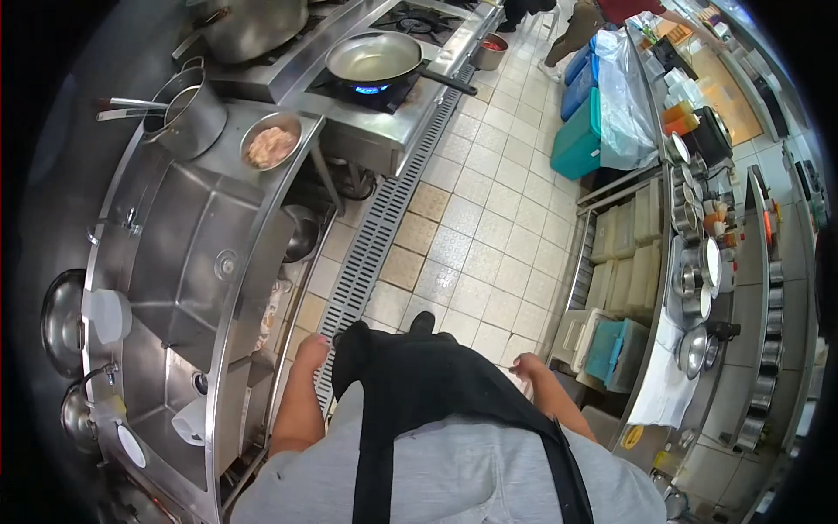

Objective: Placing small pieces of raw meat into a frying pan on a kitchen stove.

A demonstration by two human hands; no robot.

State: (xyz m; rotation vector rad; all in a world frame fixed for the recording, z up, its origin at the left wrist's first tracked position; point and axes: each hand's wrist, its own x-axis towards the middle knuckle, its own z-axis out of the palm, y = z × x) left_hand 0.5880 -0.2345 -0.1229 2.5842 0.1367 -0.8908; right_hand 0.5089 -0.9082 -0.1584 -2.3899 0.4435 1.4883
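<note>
A: In the head view, where are the hands shown?

B: The left hand [312,352] lies at the left of the black fabric apron [436,375], above the slotted grey metal floor drain [377,223] as seen from overhead. The right hand [527,365] lies at the apron's right, over the pale square-tiled floor [471,253].

A: What is the state of each grip?

B: The left fingers are curled; whether they enclose anything cannot be told. The right fingers are bent beside a pale, partly hidden item [521,382]; whether they grasp it cannot be told.

A: Where exactly is that item?

B: Just below the right fingers, between that hand and the apron.

A: What occupies the left side?

B: A stainless-steel sink [188,236]. Beyond it, a round steel bowl [278,120] contains pink, meat-like pieces [271,148], near a tall steel pot [199,129] with handles projecting from its mouth. Farther up, a round, black-handled frying pan [374,41] sits above a blue burner flame [371,89].

A: And the right side?

B: A teal plastic bin [576,131] stands beside translucent plastic sheeting [624,96]. Nearer, a clear container with a blue lid [604,349] rests on a low shelf. At the top, a person in a red top [630,7] is partly visible.
</note>
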